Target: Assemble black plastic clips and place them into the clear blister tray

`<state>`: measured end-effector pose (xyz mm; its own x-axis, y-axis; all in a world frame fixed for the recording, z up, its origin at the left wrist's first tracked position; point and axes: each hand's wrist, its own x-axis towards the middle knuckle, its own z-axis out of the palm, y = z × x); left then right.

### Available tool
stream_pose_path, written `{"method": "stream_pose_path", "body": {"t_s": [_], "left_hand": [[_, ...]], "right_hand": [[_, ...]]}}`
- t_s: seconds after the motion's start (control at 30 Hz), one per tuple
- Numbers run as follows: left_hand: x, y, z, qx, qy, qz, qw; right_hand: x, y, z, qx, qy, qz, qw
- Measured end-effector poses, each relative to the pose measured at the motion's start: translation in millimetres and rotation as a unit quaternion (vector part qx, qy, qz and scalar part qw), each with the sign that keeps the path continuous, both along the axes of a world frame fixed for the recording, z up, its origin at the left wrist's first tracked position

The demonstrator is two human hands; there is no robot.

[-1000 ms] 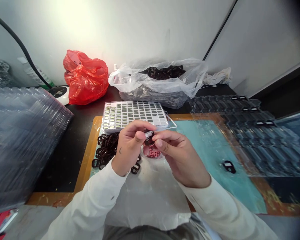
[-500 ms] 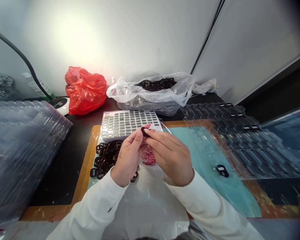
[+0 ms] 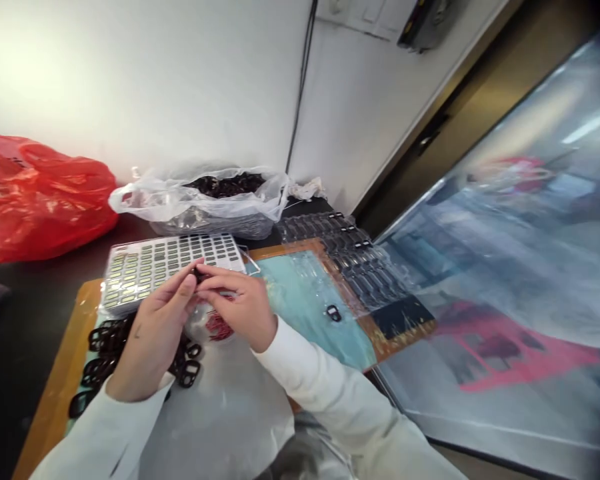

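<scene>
Between my fingertips is a small black plastic casing (image 3: 198, 275), mostly hidden by the fingers. My left hand (image 3: 153, 330) pinches it from the left, while my right hand (image 3: 243, 303) has thumb and fingers closed on its other side. Just below them sits a clear round dish with thin pinkish-red pieces (image 3: 217, 327). Loose black casings with window openings (image 3: 189, 373) lie in a pile around and behind my left forearm. Behind my hands stands a white tray (image 3: 237, 263) holding rows of small rectangular display-like pieces.
A red plastic bag (image 3: 50, 207) and a clear bag of black parts (image 3: 200, 210) stand against the wall. Clear molded trays (image 3: 360, 267) lie at the right, near one black casing (image 3: 333, 313) on the teal mat (image 3: 300, 287). A glass door (image 3: 480, 267) borders the right side.
The view has swung to the right, so the bench appears further left and more glass door shows. Both hands still hold the black casing together over the dish.
</scene>
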<state>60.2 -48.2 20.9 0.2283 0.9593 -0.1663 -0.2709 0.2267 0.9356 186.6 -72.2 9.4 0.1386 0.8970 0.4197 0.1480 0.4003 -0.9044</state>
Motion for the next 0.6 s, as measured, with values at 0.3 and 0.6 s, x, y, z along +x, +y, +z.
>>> {"method": "stream_pose_path", "body": {"t_s": [0.3, 0.6], "left_hand": [[-4, 2, -7.8, 0.274, 0.387, 0.117, 0.872], [-4, 8, -14.5, 0.544, 0.388, 0.125, 0.734]], "right_hand": [[-24, 5, -1.3, -0.161, 0.428, 0.083, 0.886], [-15, 9, 5.8, -0.251, 0.617, 0.091, 0.740]]}}
